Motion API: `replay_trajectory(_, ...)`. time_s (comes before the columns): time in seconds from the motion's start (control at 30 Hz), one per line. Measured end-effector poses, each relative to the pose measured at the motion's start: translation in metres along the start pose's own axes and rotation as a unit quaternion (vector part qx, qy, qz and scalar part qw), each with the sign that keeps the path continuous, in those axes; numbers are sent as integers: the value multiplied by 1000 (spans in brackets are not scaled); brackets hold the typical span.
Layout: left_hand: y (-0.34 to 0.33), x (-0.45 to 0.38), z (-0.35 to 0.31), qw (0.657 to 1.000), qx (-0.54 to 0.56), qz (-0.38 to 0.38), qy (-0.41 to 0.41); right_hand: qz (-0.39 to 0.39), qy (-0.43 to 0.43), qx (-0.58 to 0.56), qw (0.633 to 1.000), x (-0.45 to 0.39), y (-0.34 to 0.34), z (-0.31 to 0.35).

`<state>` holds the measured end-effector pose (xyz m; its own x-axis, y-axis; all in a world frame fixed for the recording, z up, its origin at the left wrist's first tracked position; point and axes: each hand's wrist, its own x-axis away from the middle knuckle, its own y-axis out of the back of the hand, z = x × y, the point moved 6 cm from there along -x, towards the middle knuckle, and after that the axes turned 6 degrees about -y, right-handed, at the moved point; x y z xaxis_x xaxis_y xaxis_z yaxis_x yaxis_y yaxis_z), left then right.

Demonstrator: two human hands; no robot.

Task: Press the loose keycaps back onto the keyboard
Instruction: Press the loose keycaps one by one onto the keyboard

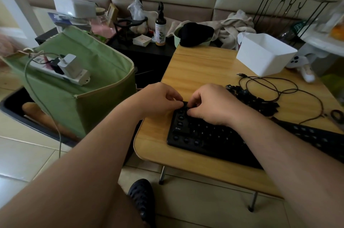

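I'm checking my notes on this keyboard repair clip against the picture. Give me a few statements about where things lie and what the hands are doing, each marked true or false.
1. Both hands work at the far left corner of the keyboard. True: the left hand and right hand meet there, fingers curled round a small black keycap.
2. The pile of loose keycaps lies on the floor. False: it lies on the wooden table, beyond the right hand.
3. Every key on the keyboard's left edge has its cap. False: several bare round sockets show there.
4. A white box stands at the table's far right. True.
5. The green bag sits on the table. False: it stands beside it, left.
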<state>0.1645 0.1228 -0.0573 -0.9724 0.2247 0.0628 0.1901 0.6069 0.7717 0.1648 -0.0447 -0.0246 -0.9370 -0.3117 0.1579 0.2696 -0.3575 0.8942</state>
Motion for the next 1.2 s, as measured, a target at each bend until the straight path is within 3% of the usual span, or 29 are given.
replay_trajectory(0.3,-3,-2,1,1000,18,13,3,-22,-12,64,998,-3,0,11)
replay_trajectory(0.93,-6,-3,1,999,31,17,23,-12,-31,22,999,-3,-1,4)
replay_trajectory(1.1,-4,-11,-7,998,51,-44,20,-152,-55,-88,983,12,42,-49)
replay_trajectory(1.2,-6,-21,-20,996,29,-81,18,-184,-80,-115,973,22,49,-85)
